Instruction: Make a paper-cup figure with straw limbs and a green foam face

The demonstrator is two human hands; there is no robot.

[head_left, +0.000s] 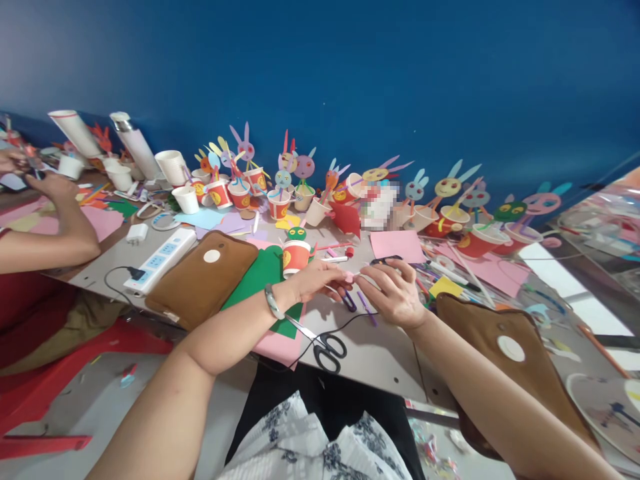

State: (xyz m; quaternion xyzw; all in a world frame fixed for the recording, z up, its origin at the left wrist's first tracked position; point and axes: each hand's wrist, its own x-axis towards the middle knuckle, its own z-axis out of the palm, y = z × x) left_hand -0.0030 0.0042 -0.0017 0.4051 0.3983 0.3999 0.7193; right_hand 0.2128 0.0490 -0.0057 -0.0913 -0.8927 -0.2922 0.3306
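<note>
Above the table's front part, my left hand wears a bracelet and pinches a small pink paper piece between thumb and finger. My right hand meets it from the other side, its fingertips closed at the piece's edge and the other fingers curled loosely. The exact shape of the piece is too small to tell. Just beyond my left hand stands a red and white paper cup with a green paper face. Black-handled scissors lie below my hands, blades under my left wrist. Purple strips lie beneath my fingers.
Several cups with paper rabbit figures line the blue wall. A brown pouch and a power strip lie left; another brown pouch lies right. Green paper is near my left arm. A co-worker's arm is far left.
</note>
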